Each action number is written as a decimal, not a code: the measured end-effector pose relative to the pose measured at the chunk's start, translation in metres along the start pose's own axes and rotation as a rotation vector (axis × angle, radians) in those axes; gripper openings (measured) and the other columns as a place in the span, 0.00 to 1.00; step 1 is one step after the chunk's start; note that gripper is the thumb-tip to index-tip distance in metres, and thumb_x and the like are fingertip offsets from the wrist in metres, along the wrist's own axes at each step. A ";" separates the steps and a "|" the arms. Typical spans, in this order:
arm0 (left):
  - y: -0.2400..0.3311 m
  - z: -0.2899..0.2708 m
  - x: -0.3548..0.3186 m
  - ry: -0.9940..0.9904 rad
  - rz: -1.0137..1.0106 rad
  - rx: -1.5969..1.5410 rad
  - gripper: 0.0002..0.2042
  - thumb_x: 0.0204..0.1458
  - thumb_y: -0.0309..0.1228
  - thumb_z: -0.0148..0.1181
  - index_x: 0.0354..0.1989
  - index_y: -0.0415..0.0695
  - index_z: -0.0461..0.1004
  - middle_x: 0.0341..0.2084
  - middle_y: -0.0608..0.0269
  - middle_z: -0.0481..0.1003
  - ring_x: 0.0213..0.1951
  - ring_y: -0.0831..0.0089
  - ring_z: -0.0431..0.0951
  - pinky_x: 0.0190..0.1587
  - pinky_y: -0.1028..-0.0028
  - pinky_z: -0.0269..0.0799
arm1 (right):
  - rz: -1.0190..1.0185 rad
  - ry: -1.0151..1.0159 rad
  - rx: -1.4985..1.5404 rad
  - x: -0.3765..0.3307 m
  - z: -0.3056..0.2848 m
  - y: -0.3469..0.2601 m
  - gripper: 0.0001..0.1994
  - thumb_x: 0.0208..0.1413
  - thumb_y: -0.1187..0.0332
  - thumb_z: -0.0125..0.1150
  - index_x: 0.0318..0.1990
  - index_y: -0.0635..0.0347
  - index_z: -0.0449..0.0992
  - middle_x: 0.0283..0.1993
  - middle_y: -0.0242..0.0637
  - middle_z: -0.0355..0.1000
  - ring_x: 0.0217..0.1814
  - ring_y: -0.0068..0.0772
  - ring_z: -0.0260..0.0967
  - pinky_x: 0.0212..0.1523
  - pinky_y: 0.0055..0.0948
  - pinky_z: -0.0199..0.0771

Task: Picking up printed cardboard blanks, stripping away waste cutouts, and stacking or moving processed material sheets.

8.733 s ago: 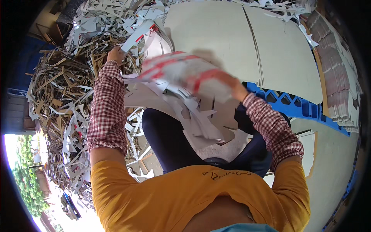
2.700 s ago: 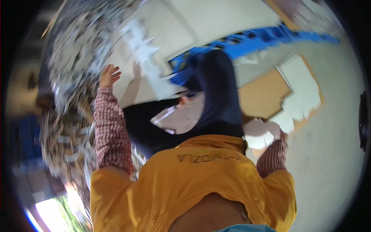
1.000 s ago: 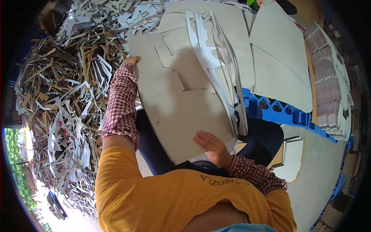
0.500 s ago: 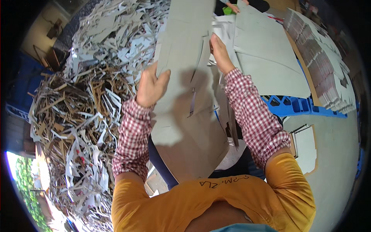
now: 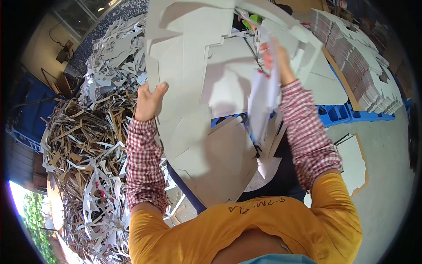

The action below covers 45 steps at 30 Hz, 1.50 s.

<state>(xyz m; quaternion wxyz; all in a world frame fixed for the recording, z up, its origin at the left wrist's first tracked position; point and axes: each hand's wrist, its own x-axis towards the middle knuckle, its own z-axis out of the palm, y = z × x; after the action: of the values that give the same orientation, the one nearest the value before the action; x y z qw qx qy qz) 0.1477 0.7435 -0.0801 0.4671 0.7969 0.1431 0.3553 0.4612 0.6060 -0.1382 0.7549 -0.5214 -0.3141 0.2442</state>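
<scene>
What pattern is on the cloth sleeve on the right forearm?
The cloth sleeve has dark red and white checks, shown best in the head view.

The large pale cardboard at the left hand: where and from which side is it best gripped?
Grip the cardboard, I'd judge, by its long left edge, from the left: that edge looks smooth, with the left hand there, thumb over the face. The right edge is stepped by cuts, and the right hand and white scrap crowd that side.

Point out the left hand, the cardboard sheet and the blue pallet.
Left hand (image 5: 148, 103): head view, middle of the hand.
Cardboard sheet (image 5: 185, 110): head view, its broad face.
Blue pallet (image 5: 353, 115): head view, its exposed side.
</scene>
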 end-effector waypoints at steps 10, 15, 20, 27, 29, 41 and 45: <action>0.037 0.038 -0.062 -0.587 -0.130 0.060 0.07 0.42 0.26 0.55 0.28 0.35 0.70 0.21 0.67 0.70 0.28 0.82 0.66 0.33 0.80 0.63 | -0.305 -0.004 -0.421 0.086 -0.061 -0.015 0.27 0.46 0.44 0.40 0.30 0.64 0.70 0.15 0.27 0.60 0.14 0.18 0.56 0.17 0.16 0.59; 0.042 0.052 -0.048 -0.517 -0.148 0.012 0.09 0.42 0.28 0.56 0.30 0.35 0.69 0.23 0.67 0.70 0.28 0.82 0.66 0.33 0.80 0.62 | -0.201 -0.112 -0.091 -0.067 0.062 0.043 0.27 0.46 0.45 0.40 0.31 0.65 0.69 0.19 0.30 0.62 0.20 0.20 0.59 0.23 0.18 0.61; 0.016 0.032 -0.034 -0.321 -0.088 0.064 0.11 0.44 0.31 0.54 0.31 0.35 0.69 0.25 0.67 0.70 0.29 0.82 0.66 0.32 0.80 0.63 | -0.037 -0.181 0.304 -0.071 0.143 0.073 0.26 0.47 0.46 0.41 0.33 0.66 0.68 0.25 0.34 0.65 0.26 0.23 0.62 0.29 0.20 0.63; -0.007 0.009 -0.034 -0.003 -0.002 -0.066 0.11 0.44 0.34 0.53 0.28 0.37 0.67 0.20 0.73 0.64 0.24 0.87 0.59 0.25 0.84 0.56 | -0.035 -0.653 0.061 -0.085 0.100 0.119 0.16 0.50 0.62 0.47 0.40 0.67 0.65 0.36 0.32 0.66 0.34 0.21 0.60 0.39 0.22 0.60; -0.008 0.003 -0.034 -0.057 -0.058 0.043 0.15 0.46 0.36 0.51 0.35 0.35 0.67 0.27 0.68 0.68 0.30 0.82 0.63 0.34 0.80 0.60 | 0.120 -0.730 0.119 -0.105 0.117 0.087 0.19 0.45 0.60 0.55 0.40 0.66 0.65 0.36 0.31 0.66 0.35 0.20 0.60 0.38 0.23 0.61; -0.006 0.010 -0.030 -0.026 -0.155 -0.335 0.11 0.44 0.34 0.52 0.29 0.37 0.69 0.20 0.73 0.66 0.24 0.86 0.61 0.27 0.83 0.58 | 0.169 -0.643 0.081 -0.115 0.107 0.063 0.17 0.41 0.59 0.58 0.35 0.63 0.69 0.28 0.27 0.66 0.28 0.15 0.58 0.28 0.17 0.59; -0.013 0.006 -0.024 0.187 -0.268 -0.375 0.08 0.46 0.32 0.51 0.26 0.38 0.68 0.18 0.69 0.68 0.22 0.83 0.64 0.26 0.83 0.60 | 0.100 -0.606 0.047 -0.115 0.095 0.071 0.17 0.41 0.59 0.58 0.31 0.66 0.69 0.25 0.26 0.65 0.25 0.13 0.56 0.24 0.17 0.57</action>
<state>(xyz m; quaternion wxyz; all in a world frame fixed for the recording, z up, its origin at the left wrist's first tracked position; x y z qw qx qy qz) 0.1362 0.7331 -0.1037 0.6344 0.6340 0.2217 0.3828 0.3099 0.6099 -0.2051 0.6259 -0.4219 -0.4931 0.4325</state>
